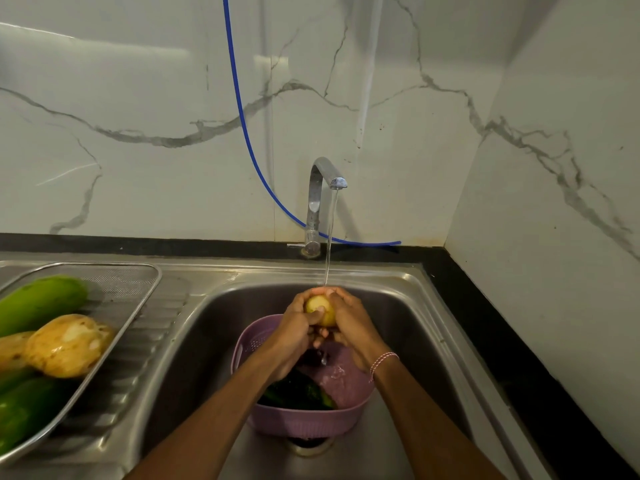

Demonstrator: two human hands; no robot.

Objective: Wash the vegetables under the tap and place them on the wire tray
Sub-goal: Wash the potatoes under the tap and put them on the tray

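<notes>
Both hands wrapped round a yellow potato (320, 309) under the running tap (323, 188), left hand (298, 327) and right hand (349, 323) gripping it over the purple colander (304, 424) in the sink (398, 306). Wire tray (138, 282) on the left drainboard holds washed potatoes (67, 344) and green vegetables (41, 299).

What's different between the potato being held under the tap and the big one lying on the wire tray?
The held potato is gripped between the left hand and right hand under the tap's stream and mostly hidden by them. The tray potato lies fully in view on the wire tray, untouched. The held potato looks pale yellow, while the tray potato shows brown patches. Both are yellowish.
</notes>
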